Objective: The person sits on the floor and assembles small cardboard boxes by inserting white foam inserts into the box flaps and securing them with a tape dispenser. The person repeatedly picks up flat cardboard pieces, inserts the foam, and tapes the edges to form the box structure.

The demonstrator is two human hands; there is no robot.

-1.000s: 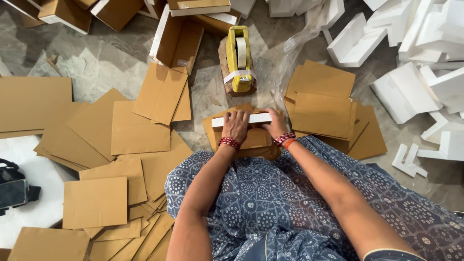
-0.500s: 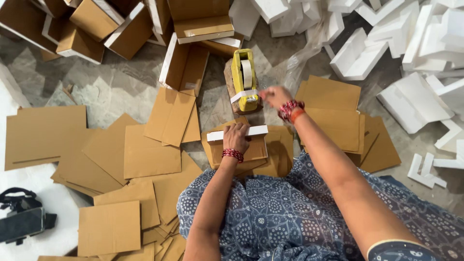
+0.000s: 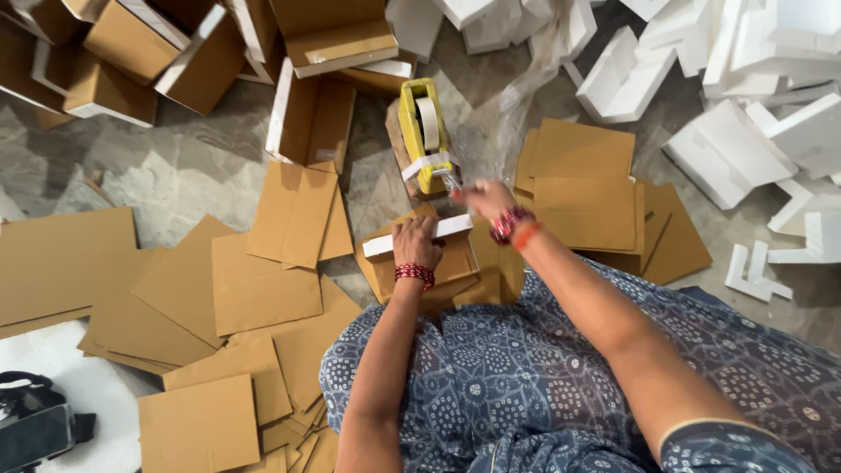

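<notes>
My left hand (image 3: 415,244) presses down on a small brown cardboard box (image 3: 455,267) with a white foam strip (image 3: 378,245) along its top edge, held in front of my lap. My right hand (image 3: 484,198) is stretched forward and pinches the free end of clear tape at the mouth of a yellow tape dispenser (image 3: 423,133), which stands on a block just beyond the box. Red bangles are on both wrists.
Flat cardboard sheets (image 3: 263,289) lie spread to the left and in a stack (image 3: 587,193) to the right. Folded boxes with foam (image 3: 311,114) sit at the top. White foam pieces (image 3: 745,114) are heaped at the upper right. A dark device (image 3: 35,420) lies at the lower left.
My right hand left the box, reached forward to the tape dispenser and now pulls the tape back a little. The left hand stayed on the box.
</notes>
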